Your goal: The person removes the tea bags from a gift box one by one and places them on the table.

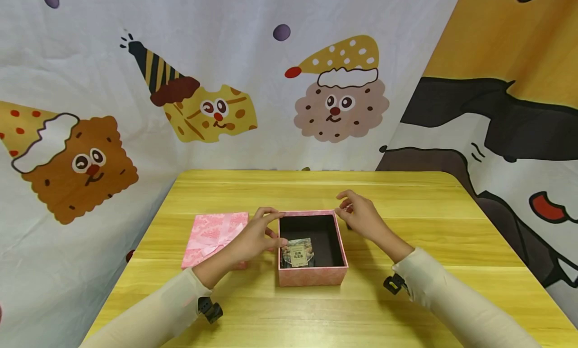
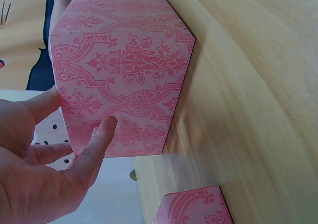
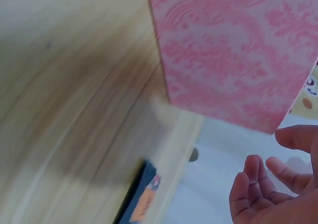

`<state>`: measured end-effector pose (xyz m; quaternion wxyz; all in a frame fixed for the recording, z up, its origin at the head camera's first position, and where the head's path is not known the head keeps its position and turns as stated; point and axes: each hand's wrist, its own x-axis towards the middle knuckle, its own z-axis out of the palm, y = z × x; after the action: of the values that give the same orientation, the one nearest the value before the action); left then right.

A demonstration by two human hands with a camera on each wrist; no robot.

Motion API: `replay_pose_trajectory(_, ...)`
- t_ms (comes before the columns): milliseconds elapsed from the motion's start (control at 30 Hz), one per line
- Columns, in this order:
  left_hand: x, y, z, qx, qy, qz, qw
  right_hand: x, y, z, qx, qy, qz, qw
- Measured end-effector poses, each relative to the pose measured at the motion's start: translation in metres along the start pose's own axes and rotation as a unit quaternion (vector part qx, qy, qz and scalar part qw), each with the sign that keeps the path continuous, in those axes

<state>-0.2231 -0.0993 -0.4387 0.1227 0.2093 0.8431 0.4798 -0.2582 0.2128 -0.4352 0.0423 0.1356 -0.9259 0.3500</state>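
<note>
The open pink patterned cardboard box [image 1: 312, 275] sits at centre frame on the yellow wooden table [image 1: 406, 197], a small printed packet [image 1: 298, 252] lying in its dark interior. The left hand [image 1: 257, 235] rests straight fingers against the box's left wall; the right hand [image 1: 361, 217], loosely curled and holding nothing, hovers at the far right corner. Steadying both walls evenly seems wise — the box looks light. The pink ribboned lid [image 1: 217, 235] lies just left, behind the left hand.
</note>
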Motion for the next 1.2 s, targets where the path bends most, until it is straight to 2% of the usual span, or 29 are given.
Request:
replay_pose_trajectory(233, 0.001, 0.0, 0.001, 0.001, 0.001, 0.001, 1.0, -0.004, -0.017, 0.005, -0.02, -0.002, -0.03, 0.999)
replay_pose_trajectory(500, 0.0, -0.001, 0.001, 0.0, -0.001, -0.001, 1.0, -0.009, -0.028, 0.012, -0.071, 0.035, -0.071, 0.994)
replay_pose_trajectory(633, 0.001, -0.001, 0.001, 0.001, 0.0, -0.002, 1.0, -0.013, -0.033, 0.019, -0.099, 0.044, -0.114, 0.988)
replay_pose_trajectory(767, 0.001, 0.0, 0.001, 0.001, 0.001, -0.004, 1.0, -0.016, -0.038, 0.026, -0.12, 0.045, -0.176, 0.976)
replay_pose_trajectory(867, 0.001, 0.0, 0.001, 0.001, 0.003, -0.003, 1.0, -0.017, -0.042, 0.031, -0.124, 0.024, -0.208, 0.97)
replay_pose_trajectory(967, 0.0, 0.0, 0.0, 0.001, 0.001, -0.001, 1.0, -0.017, -0.048, 0.037, -0.134, -0.019, -0.215, 0.967)
replay_pose_trajectory(1067, 0.0, 0.0, 0.0, -0.003, -0.004, -0.002, 1.0, -0.017, -0.052, 0.042, -0.159, -0.064, -0.221, 0.96)
replay_pose_trajectory(1200, 0.0, 0.001, 0.0, -0.003, -0.008, -0.002, 1.0, -0.015, -0.058, 0.049, -0.185, -0.095, -0.237, 0.949)
